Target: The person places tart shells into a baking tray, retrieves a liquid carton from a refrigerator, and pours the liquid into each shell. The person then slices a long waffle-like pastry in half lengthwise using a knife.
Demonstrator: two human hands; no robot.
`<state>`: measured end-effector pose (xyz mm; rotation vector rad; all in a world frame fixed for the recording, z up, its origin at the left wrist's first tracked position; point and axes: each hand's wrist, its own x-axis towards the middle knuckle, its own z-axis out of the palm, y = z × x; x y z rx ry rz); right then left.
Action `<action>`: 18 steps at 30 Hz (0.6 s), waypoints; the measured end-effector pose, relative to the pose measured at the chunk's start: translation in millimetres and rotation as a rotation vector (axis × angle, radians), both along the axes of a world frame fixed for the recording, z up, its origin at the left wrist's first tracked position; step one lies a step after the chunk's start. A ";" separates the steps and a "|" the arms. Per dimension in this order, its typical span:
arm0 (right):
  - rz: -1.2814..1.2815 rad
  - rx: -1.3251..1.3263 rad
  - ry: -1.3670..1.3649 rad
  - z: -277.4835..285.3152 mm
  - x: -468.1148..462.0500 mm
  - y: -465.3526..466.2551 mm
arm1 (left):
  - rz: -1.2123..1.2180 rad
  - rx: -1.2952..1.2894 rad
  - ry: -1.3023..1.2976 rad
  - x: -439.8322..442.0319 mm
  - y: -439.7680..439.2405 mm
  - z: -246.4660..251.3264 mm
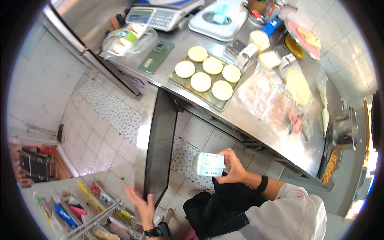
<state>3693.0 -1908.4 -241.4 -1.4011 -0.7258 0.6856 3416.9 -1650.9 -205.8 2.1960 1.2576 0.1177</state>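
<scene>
My right hand (232, 166) grips a light-blue and white carton (211, 164) by its side, above the tiled floor. The carton's top faces up and bears small writing. My left hand (141, 202) has its fingers spread and holds nothing. It is nearest to the swung-out steel door (144, 144) with a dark inner side, below the worktop; whether it touches the door I cannot tell. Before me on the steel worktop (240, 120), a metal baking tray (196, 82) carries several round pale-yellow cakes or buns.
A digital scale (163, 15), a phone (156, 57) and a plastic bag (129, 40) lie at the worktop's far left. Crumpled plastic sheets (261, 90), a piping bag (323, 102) and a metal pot (343, 130) are at right. A divided bin of packets (102, 214) stands lower left.
</scene>
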 end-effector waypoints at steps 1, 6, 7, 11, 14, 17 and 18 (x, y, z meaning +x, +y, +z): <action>0.045 0.059 0.031 27.1 -2.8 -1.9 | -0.136 -0.042 -0.081 11.9 -17.0 26.6; 0.228 0.185 0.048 138.4 -9.6 -15.2 | -0.574 -0.272 -0.453 108.8 -100.5 120.7; 0.210 0.172 0.048 156.3 -5.5 -21.5 | -0.557 -0.444 -0.609 129.5 -114.2 130.2; 0.215 0.138 0.001 211.2 14.4 -42.0 | -0.426 -0.354 -0.718 155.3 -144.6 164.1; 0.224 0.209 -0.031 242.8 17.9 -48.2 | -0.302 -0.356 -0.888 164.0 -165.3 175.9; 0.141 0.211 -0.378 270.3 17.1 -57.7 | -0.223 -0.388 -1.020 168.4 -180.7 183.4; 0.113 0.198 -0.535 278.3 17.2 -62.4 | -0.210 -0.342 -1.050 169.6 -184.6 185.8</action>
